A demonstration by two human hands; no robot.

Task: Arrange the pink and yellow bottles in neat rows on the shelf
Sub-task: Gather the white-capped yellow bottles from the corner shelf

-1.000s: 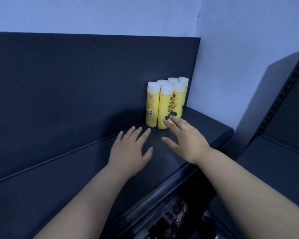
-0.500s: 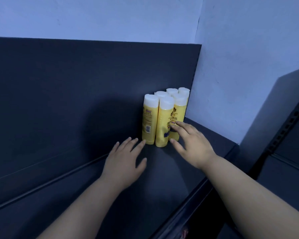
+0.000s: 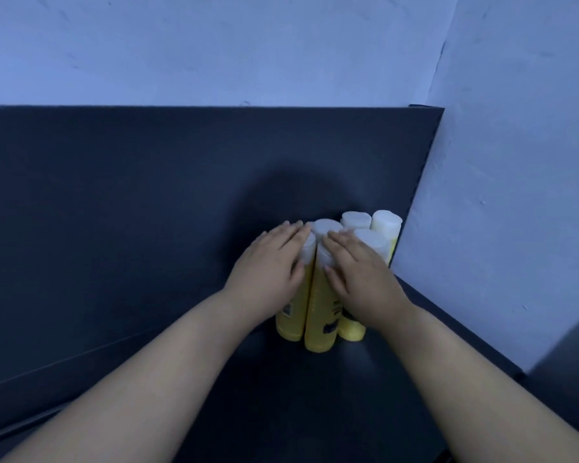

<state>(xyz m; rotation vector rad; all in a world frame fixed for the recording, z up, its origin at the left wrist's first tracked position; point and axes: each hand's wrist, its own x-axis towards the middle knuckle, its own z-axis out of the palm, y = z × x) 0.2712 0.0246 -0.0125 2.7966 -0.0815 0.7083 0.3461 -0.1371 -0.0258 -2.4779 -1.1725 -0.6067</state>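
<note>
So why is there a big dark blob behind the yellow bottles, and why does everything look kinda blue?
Head view: the light is dim and bluish, tinting the wall and the white caps; the blob is a soft shadow on the back panel behind the yellow bottles, probably cast by the person leaning in; the left hand and right hand look slightly soft-edged.

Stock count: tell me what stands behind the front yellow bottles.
White caps of at least three rear bottles show behind the front row, near the back panel. The front row, left hand and right hand hide their bodies; exact count unclear.
</note>
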